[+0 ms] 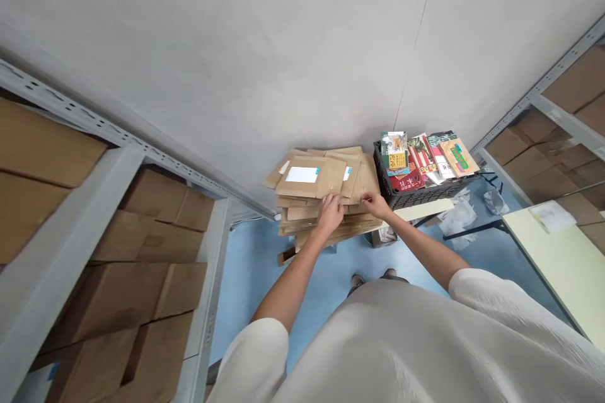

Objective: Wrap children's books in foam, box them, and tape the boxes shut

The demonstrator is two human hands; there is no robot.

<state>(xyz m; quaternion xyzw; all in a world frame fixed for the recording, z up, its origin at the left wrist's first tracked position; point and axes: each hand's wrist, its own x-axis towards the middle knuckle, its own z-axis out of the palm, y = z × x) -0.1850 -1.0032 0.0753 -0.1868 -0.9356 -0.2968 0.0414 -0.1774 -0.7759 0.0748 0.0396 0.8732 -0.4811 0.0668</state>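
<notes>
A stack of brown kraft mailer envelopes (326, 198) lies against the white wall; the top one carries a white label (302, 174). My left hand (329, 214) rests on the near edge of the stack, its fingers curled onto the envelopes. My right hand (377, 204) touches the stack's right side, with its fingers pinched on an envelope edge. To the right of the stack stands a black crate (416, 196) filled with several books (420, 154).
Metal shelving with cardboard boxes (137, 264) lines the left side. More shelves with boxes (558, 151) stand at the right. A pale green table (562, 264) with a paper on it is at the right. Crumpled paper (458, 214) lies on the blue floor.
</notes>
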